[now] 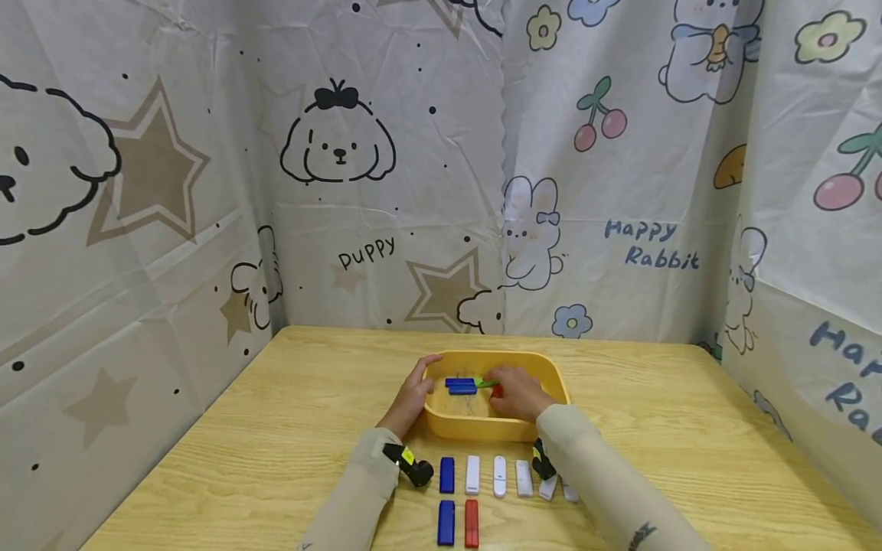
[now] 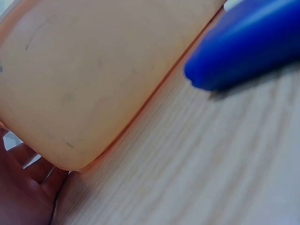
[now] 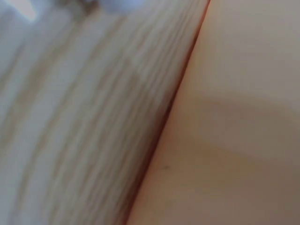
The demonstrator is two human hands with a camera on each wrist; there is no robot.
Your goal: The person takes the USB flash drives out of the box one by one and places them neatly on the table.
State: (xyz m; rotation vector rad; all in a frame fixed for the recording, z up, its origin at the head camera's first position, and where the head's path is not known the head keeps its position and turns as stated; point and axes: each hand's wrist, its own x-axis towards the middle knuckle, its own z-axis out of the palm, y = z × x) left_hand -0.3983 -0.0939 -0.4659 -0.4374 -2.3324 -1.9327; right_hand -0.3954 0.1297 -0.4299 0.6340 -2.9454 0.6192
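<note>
Both forearms, in pale beige sleeves, reach forward and converge slightly, each wrist carrying a small black camera unit. The left hand (image 1: 412, 398) lies with its fingers curved along an outer wall, thumb raised toward the rim; the left wrist view shows only part of its palm (image 2: 23, 192). The right hand (image 1: 518, 392) is palm down with fingers bent forward and downward, their tips hidden.

Your near path is blocked by sticks (image 1: 472, 474) in rows below the tray (image 1: 558, 383); table (image 1: 689, 428) sides open.
</note>
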